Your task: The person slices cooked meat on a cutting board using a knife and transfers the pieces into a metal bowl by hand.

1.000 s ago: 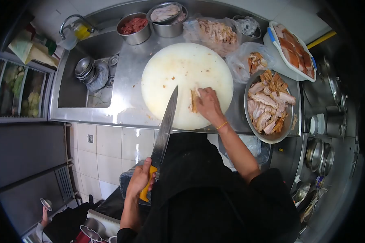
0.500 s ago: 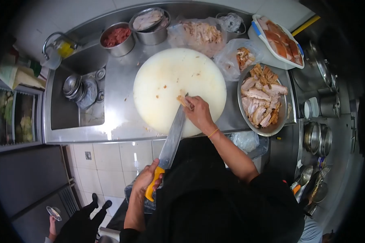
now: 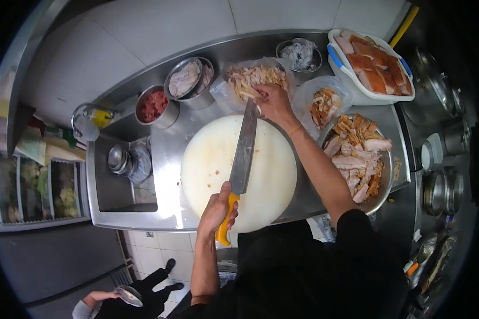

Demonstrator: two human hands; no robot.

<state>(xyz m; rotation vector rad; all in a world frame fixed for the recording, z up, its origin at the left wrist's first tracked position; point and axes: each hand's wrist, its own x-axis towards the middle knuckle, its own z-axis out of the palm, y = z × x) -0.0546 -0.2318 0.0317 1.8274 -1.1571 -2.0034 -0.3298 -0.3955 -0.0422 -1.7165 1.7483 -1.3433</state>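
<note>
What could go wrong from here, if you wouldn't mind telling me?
The long steel knife with a yellow handle is in the left hand, its tip very near the right hand; a slip might nick it.

That tip is also near the clear plastic bag of sliced meat, so it could snag the plastic.

Meat slices might spill if the right hand bumps the bag.

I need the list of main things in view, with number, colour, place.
Cutting board: 1, white, middle of counter
Knife: 1, grey and yellow, above board
Meat bags: 2, clear, behind board
Meat bowl: 1, silver, board's right
Meat tub: 1, white, back right
Metal pots: 2, silver, back left
Sink: 1, silver, left
Other person: 1, dark trousers, lower left
Left hand: 1, bare, holding knife
Right hand: 1, bare, at far bag
</note>
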